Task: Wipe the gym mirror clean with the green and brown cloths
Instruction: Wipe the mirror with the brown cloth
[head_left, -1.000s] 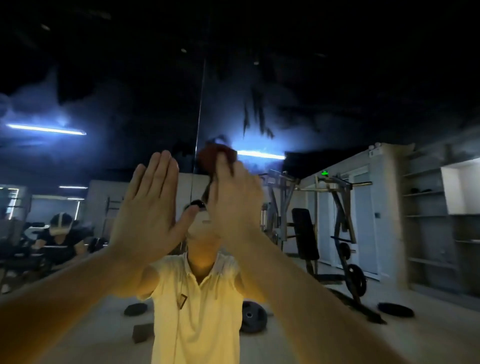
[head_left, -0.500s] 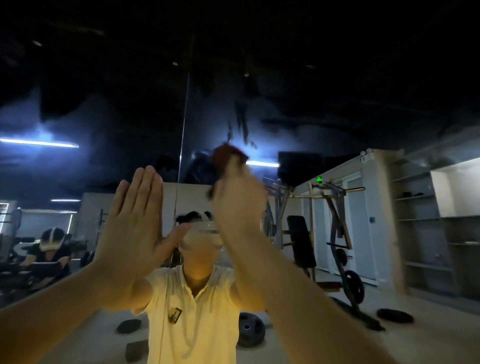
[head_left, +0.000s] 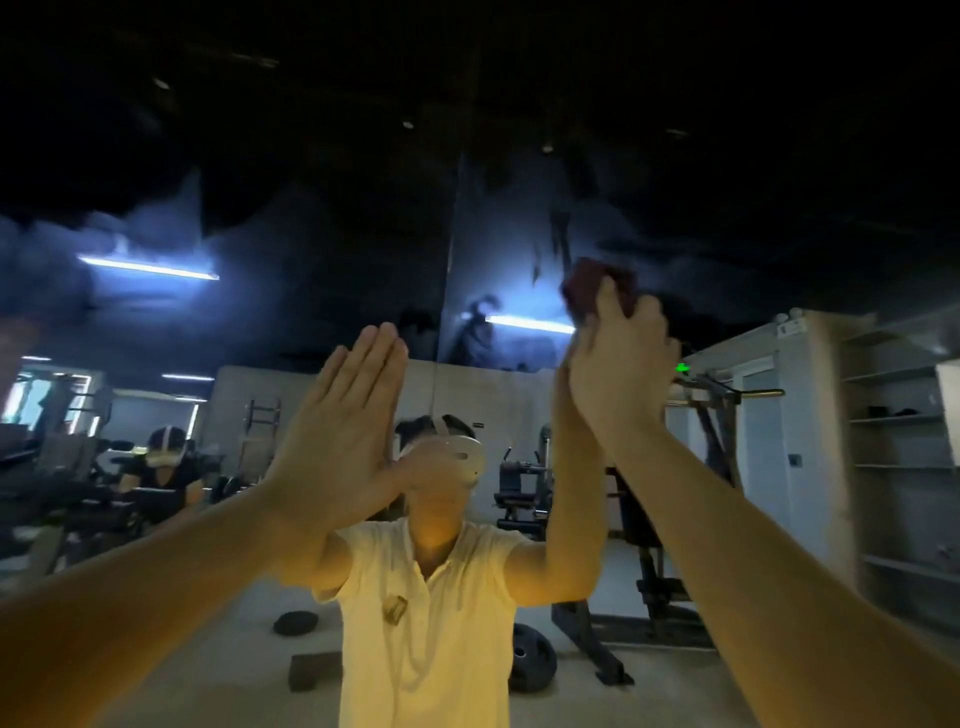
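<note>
The left hand (head_left: 343, 431) is held flat at the glossy gym mirror (head_left: 311, 208), fingers straight and together. Right of it and higher, a crumpled brown cloth (head_left: 597, 288) is clamped by the curled fingers of the right hand (head_left: 618, 364) at the glass. At the far right, small dark items are seen reflected on open shelves (head_left: 893, 457).

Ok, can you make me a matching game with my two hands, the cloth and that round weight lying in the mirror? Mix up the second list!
Things:
1. left hand
2. right hand
3. brown cloth
4. weight plate

States:
A. lying on the floor
B. flat, holds nothing
C. bunched up, highest of the four
D. grips the cloth

Pairs: 1-B, 2-D, 3-C, 4-A
</note>
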